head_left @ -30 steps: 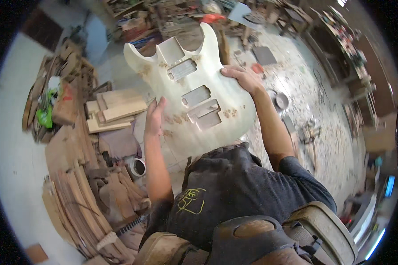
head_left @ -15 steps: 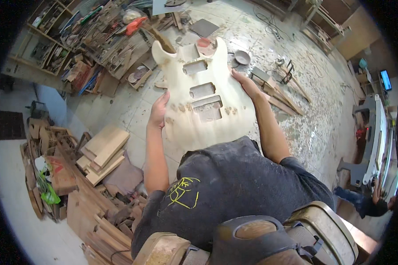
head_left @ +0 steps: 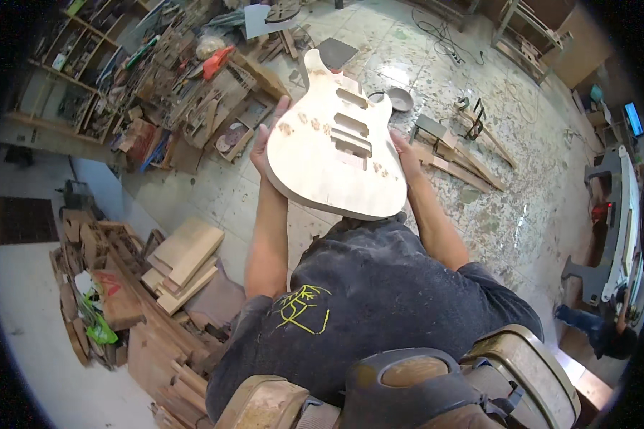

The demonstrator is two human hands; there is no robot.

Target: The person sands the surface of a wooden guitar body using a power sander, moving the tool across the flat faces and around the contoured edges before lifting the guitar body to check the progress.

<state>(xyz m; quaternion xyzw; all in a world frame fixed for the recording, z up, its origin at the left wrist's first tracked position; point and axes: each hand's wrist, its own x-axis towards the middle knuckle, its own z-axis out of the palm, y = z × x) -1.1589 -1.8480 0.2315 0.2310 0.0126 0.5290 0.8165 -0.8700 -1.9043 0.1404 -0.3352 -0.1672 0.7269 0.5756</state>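
Note:
A pale, unfinished wooden electric guitar body is held up in front of my chest, tilted so its lower edge shows. Several routed cavities run down its middle, and dark burn-like marks dot its face on both sides. My left hand grips the left edge, its fingertips sticking up past the wood and the palm hidden behind. On the opposite edge my right hand is closed round the rim, its fingers mostly out of sight beneath the body.
Wood offcuts and pale boards are piled at left. A cluttered workbench stands far left. Clamps and wooden strips lie on the dusty tiled floor by a round bowl. Another person is at far right.
The guitar body has been raised and tilted, with its horn end swung slightly right. Both hands have moved with it, and the left one now sits higher along the edge.

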